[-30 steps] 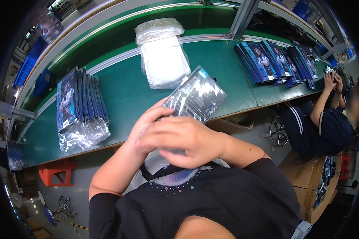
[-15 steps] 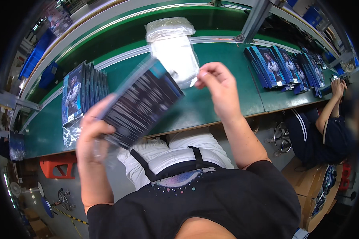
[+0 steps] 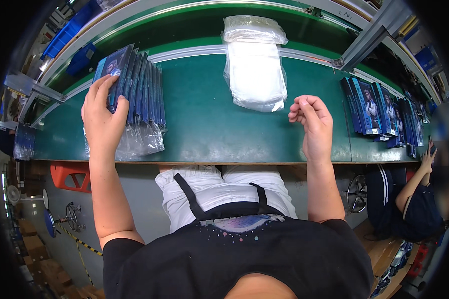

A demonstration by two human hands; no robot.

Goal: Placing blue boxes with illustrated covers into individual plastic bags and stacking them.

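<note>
At the left of the bench, my left hand [image 3: 102,112] is closed over the foremost flat, dark blue box [image 3: 111,67] in clear plastic. Its fingertips press on the printed face and the thumb sits lower at the side. Behind it lean several more bagged boxes [image 3: 147,94] in a row, their loose plastic ends [image 3: 142,142] toward me. Over the bench front, my right hand [image 3: 315,127] hovers with fingers curled in toward the thumb and nothing visible in them. Nearest to it lies a stack of clear plastic bags [image 3: 257,74].
On the right of the green bench [image 3: 194,119] stand several unbagged blue boxes [image 3: 371,107] in leaning rows. A co-worker's hand [image 3: 427,159] is beyond them. A metal post [image 3: 369,37] rises at the far right, and a red stool [image 3: 72,177] stands below the bench.
My left hand has carried the box from the middle to the front of the left row. My right hand has drawn away from the clear bags.
</note>
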